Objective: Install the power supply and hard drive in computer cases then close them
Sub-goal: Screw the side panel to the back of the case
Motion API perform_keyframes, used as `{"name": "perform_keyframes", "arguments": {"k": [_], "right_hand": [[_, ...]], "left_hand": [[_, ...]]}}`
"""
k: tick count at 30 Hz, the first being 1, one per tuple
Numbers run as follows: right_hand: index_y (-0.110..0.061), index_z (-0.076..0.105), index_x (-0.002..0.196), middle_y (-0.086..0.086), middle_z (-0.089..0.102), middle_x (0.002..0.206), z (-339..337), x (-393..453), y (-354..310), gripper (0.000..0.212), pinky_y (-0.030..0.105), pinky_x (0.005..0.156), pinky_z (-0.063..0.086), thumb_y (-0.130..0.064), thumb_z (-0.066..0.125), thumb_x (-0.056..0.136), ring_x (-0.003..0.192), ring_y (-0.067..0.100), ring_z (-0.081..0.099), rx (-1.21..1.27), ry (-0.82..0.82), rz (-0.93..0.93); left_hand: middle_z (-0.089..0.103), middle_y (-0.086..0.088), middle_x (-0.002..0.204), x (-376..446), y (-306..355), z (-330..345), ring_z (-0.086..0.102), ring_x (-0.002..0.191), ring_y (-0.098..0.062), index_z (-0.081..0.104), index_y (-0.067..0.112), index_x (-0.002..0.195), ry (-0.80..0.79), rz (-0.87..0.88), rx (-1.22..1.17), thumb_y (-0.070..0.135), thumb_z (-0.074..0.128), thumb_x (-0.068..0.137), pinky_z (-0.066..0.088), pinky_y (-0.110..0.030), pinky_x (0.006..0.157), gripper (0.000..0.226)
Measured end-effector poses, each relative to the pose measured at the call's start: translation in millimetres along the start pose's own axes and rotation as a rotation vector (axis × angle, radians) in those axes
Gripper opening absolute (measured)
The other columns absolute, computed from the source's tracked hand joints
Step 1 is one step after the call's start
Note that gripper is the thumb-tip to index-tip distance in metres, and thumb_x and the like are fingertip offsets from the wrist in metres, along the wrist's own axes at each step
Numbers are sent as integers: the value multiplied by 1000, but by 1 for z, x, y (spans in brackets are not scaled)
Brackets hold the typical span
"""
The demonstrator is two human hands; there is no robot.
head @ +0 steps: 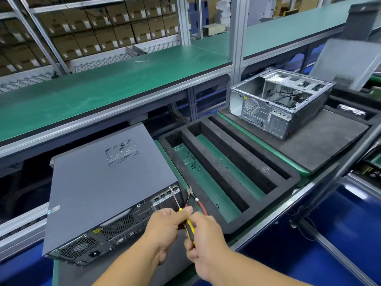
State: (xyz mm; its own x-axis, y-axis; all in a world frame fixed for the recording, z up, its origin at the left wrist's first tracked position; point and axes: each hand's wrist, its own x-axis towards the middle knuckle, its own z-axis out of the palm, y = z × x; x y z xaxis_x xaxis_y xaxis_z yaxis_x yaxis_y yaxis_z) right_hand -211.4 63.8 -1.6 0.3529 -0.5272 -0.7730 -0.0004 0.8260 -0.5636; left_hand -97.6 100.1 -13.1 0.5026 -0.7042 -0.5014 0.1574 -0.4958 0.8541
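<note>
Both our hands grip the screwdriver [186, 218]: left hand [165, 228] near its shaft, right hand [203, 234] around the handle, tip against the closed case [99, 182]. The open case [278, 102] sits well apart.

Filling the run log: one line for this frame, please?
closed case: panel on | screwdriver: both hands grip it, tip at case rear | left hand | right hand | open case: untouched | pliers: on foam tray

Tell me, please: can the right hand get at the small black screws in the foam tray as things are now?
Probably not yet. The right hand has its grip on the yellow screwdriver, which the left hand holds too. The screws lie uncovered in the foam tray, so the path looks free once it lets go.
</note>
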Motion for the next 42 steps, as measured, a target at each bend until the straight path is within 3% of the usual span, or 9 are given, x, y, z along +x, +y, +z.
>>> {"name": "perform_keyframes", "arguments": {"k": [4, 7, 13, 17, 22, 28, 31, 37, 42], "right_hand": [[-12, 52, 108, 10, 59, 74, 0, 0, 5, 8, 25, 43, 25, -15, 47, 102, 44, 15, 36, -81, 20, -208], [-10, 59, 115, 6, 54, 62, 1, -1, 2, 18, 19, 42, 20, -16, 43, 108, 43, 11, 35, 132, -51, -82], [-12, 54, 114, 7, 58, 65, -2, -3, 5, 22, 23, 42, 27, -30, 58, 103, 45, 13, 41, 79, -35, -94], [-19, 51, 104, 8, 65, 81, -1, 1, 14, 3, 31, 54, 40, -21, 50, 104, 57, 14, 50, -142, 31, -295], [-5, 69, 112, 9, 56, 60, 1, 3, 3, 32, 20, 38, 32, -15, 39, 108, 42, 13, 41, 307, -71, 26], [-12, 53, 111, 9, 60, 75, -1, -3, 8, 11, 25, 43, 35, -18, 58, 102, 47, 14, 46, 85, -27, -113], [-16, 52, 109, 8, 62, 79, 2, -2, 8, 5, 26, 44, 37, -15, 50, 104, 46, 12, 46, -36, -9, -201], [-10, 67, 111, 12, 63, 64, 2, -5, 0, 25, 20, 39, 38, -15, 43, 108, 44, 13, 48, 339, -112, 70], [-15, 55, 107, 8, 63, 80, 0, -2, 11, 8, 26, 45, 40, -22, 51, 105, 48, 11, 48, -47, -32, -208]], "left_hand": [[68, -7, 77, -2, 5, 2, 60, 63, -14, 63, 15, 86, -148, -35, 3, 49, 69, 93, 44, -36, 74, 35], [56, -3, 67, -5, 0, 2, 50, 53, -16, 77, 8, 106, -229, -92, -198, 32, 55, 103, 46, -27, 54, 32], [54, -9, 59, -2, 1, 10, 46, 47, -19, 53, 16, 65, -56, -83, -115, 37, 83, 82, 42, -27, 52, 40], [66, -16, 75, -1, 4, 14, 54, 62, -24, 54, 17, 74, 14, -112, -98, 47, 84, 80, 43, -33, 61, 43], [57, -10, 67, -2, 5, 4, 47, 48, -20, 75, -1, 95, -99, -150, -265, 34, 59, 102, 46, -30, 50, 39], [56, -9, 66, 4, 6, 10, 50, 65, -22, 46, 17, 70, 122, -38, 19, 45, 82, 82, 42, -36, 71, 47], [58, -9, 65, 2, 7, 12, 55, 56, -22, 48, 16, 78, 112, -60, 34, 51, 82, 80, 44, -30, 61, 49], [55, -10, 62, 0, 5, 4, 44, 43, -16, 75, -1, 90, -58, -117, -105, 35, 61, 101, 45, -25, 46, 40], [62, -8, 63, 8, 6, 11, 52, 53, -19, 56, 14, 77, 125, -58, 87, 50, 88, 74, 45, -30, 60, 49]]}}
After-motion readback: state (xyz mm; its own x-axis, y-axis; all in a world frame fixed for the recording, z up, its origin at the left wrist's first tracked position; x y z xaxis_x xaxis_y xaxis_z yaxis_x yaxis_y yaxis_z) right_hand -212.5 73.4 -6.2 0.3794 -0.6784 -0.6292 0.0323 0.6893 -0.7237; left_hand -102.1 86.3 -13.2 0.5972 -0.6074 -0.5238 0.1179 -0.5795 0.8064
